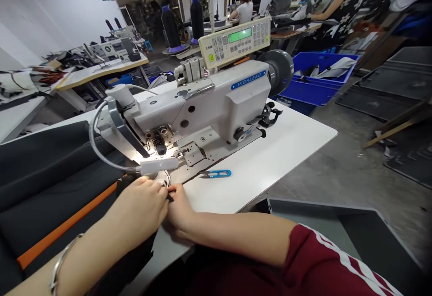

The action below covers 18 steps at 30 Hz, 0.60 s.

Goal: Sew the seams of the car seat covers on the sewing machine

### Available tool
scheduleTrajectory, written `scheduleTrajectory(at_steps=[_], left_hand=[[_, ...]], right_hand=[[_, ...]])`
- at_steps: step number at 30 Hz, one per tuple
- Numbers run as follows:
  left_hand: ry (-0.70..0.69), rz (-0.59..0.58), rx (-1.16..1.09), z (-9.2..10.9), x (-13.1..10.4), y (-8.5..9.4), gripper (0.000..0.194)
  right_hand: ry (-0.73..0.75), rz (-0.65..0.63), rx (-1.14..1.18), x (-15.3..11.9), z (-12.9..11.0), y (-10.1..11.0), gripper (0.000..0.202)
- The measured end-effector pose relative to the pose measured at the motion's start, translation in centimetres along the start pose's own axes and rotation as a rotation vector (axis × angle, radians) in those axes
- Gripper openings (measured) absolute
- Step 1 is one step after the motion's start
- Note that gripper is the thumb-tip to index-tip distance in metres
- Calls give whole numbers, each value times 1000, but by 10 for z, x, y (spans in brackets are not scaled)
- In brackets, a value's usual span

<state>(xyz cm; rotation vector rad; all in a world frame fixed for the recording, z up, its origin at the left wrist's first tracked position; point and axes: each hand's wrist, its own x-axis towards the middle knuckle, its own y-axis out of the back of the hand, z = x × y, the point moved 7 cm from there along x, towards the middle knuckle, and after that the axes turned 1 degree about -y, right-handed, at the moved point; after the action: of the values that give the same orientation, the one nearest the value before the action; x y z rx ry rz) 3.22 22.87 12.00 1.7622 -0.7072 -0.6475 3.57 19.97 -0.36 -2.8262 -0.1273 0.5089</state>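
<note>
Just in front of the needle area of a white sewing machine (205, 111), my two hands are close together. My left hand (143, 204) has its fingers curled down over black fabric (123, 183), its knuckles below the machine's small lamp (158, 165). Beside it, my right hand (180, 208) is closed, thumb and fingers pinching a dark edge of the material. Most of that edge is hidden by my fingers. Blue-handled thread snips (219, 174) lie on the white tabletop (243, 177), apart from my right hand.
Black panels with an orange strip (67, 226) cover the left side. A control panel (236, 42) tops the machine. A grey bin (324, 224) stands at the lower right, and a blue crate (317, 84) holding pieces sits behind. Two other people work at tables farther back.
</note>
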Motion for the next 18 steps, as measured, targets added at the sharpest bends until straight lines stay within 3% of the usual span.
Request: scheduleTrajectory(at_steps=[3, 5, 7, 10, 12, 14, 18], left_hand=[[237, -197, -37, -38, -20, -45, 33], [320, -193, -37, -52, -36, -62, 33], [259, -51, -52, -52, -39, -65, 31], [58, 133, -236, -43, -32, -62, 47], [34, 115, -337, -45, -23, -68, 55], [68, 56, -298, -50, -14, -75, 58], [65, 5, -177, -47, -6, -74, 48]], right_hand=[[-181, -32, 80, 0, -2, -1, 37], [-252, -57, 71, 0, -4, 0, 37], [-273, -92, 21, 0, -7, 1, 36], [-261, -137, -75, 3, -11, 4, 32], [-214, -158, -187, 5, -16, 6, 29], [-124, -188, -359, 6, -22, 6, 25], [84, -257, -576, 2, -35, 2, 24]])
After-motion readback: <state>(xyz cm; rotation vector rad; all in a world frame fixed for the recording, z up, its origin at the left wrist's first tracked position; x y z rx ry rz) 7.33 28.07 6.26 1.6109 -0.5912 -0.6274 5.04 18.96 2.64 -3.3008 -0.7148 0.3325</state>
